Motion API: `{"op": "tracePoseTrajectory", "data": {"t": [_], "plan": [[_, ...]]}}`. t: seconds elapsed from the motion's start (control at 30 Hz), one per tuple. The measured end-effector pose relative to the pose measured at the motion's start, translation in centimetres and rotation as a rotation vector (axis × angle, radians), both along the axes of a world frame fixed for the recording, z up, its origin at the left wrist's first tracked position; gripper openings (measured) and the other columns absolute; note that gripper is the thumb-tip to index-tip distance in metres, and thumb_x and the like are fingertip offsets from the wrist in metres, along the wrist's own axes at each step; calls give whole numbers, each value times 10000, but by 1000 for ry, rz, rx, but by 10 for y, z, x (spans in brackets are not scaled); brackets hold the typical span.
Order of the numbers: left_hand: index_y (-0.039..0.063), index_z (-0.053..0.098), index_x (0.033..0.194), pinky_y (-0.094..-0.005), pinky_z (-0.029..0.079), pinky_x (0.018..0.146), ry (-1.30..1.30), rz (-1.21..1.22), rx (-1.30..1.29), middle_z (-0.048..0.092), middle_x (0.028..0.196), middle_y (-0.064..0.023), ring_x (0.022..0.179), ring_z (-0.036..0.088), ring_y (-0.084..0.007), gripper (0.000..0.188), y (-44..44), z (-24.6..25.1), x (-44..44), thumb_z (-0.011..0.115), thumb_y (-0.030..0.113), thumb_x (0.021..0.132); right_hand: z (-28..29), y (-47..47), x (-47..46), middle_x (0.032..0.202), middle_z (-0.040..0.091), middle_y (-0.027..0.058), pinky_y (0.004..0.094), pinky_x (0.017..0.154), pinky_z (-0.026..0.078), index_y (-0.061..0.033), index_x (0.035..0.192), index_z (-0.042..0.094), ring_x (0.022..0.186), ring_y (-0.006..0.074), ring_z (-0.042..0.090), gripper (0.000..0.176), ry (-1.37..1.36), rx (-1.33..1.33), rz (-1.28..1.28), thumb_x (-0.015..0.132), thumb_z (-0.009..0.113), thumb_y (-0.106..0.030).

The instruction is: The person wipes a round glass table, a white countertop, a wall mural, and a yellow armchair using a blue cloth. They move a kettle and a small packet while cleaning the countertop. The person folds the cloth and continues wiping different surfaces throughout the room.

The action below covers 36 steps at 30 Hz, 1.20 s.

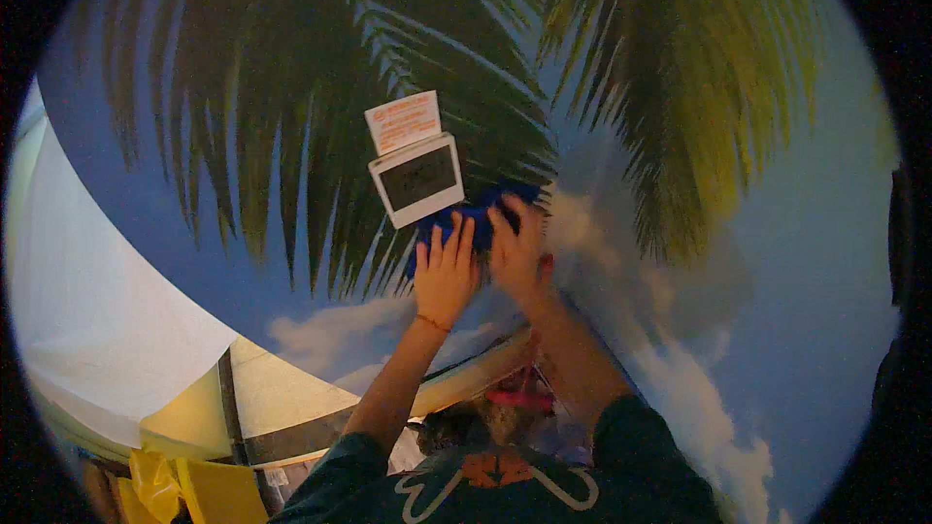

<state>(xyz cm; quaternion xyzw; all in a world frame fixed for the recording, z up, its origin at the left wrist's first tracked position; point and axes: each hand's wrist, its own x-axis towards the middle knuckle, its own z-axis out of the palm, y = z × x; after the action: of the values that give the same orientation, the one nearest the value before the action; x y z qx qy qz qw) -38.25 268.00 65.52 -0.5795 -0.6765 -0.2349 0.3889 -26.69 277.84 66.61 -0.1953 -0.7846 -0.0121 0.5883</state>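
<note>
A dark blue item, apparently cloth (478,227), lies bunched on a broad surface printed with palm fronds and sky (320,124). My left hand (444,273) is laid over its left part, fingers extended and slightly spread. Over the right part, my right hand (518,251) bends its fingers onto the blue item; this hand is a little blurred. Just beyond my fingertips sits a white-framed dark rectangle (422,178), tilted, its exact kind unclear. A white card with red print (404,122) stands against its far edge. My fingers hide much of the blue item.
The printed surface has a curved edge at the left. Past it are white fabric (109,269) and a cream panel with a dark strip (298,440). Yellow items (211,487) sit lower left. Something pink (520,397) shows below my forearms.
</note>
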Motion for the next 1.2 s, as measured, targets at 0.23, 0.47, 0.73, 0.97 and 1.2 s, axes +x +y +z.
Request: {"op": "tracePoseTrajectory", "data": {"t": [0.23, 0.47, 0.73, 0.97, 1.2], "plan": [[117, 440, 1416, -454, 378, 1009, 94, -26, -273, 516, 1377, -41, 1247, 495, -268, 584, -4, -65, 1, 598, 247, 869, -76, -17, 20, 1259, 536, 131, 503, 979, 373, -84, 1153, 636, 1115, 333, 535, 379, -153, -165, -55, 780, 654, -17], [115, 429, 1428, -443, 383, 998, 3, -41, -268, 468, 1439, -41, 1216, 523, -280, 601, 1, -57, 14, 599, 222, 862, -71, -5, 27, 1258, 551, 137, 493, 959, 384, -56, 1115, 653, 1112, 319, 550, 284, -160, -140, -60, 832, 649, -77], [84, 466, 1401, -461, 368, 1005, -2, -133, -32, 466, 1442, -78, 1243, 494, -317, 551, 46, 15, 41, 574, 251, 887, -9, 23, 32, 1332, 500, 203, 484, 1018, 366, 1, 1199, 589, 1186, 396, 496, 335, 96, -162, 1, 866, 554, -3], [73, 466, 1402, -571, 264, 1067, -80, -184, 253, 414, 1477, -139, 1346, 360, -431, 526, 79, 127, 56, 516, 250, 909, 118, 84, 18, 1409, 444, 187, 521, 1083, 305, -28, 1260, 571, 1317, 399, 396, 396, 190, 108, 46, 865, 544, -25], [107, 459, 1413, -620, 274, 1051, -73, -73, 85, 376, 1500, -160, 1317, 376, -472, 528, 76, 61, 53, 506, 272, 914, 34, 91, 7, 1445, 417, 175, 618, 1097, 211, -50, 1281, 545, 1362, 407, 338, 412, 165, 185, -65, 875, 559, -123]]}}
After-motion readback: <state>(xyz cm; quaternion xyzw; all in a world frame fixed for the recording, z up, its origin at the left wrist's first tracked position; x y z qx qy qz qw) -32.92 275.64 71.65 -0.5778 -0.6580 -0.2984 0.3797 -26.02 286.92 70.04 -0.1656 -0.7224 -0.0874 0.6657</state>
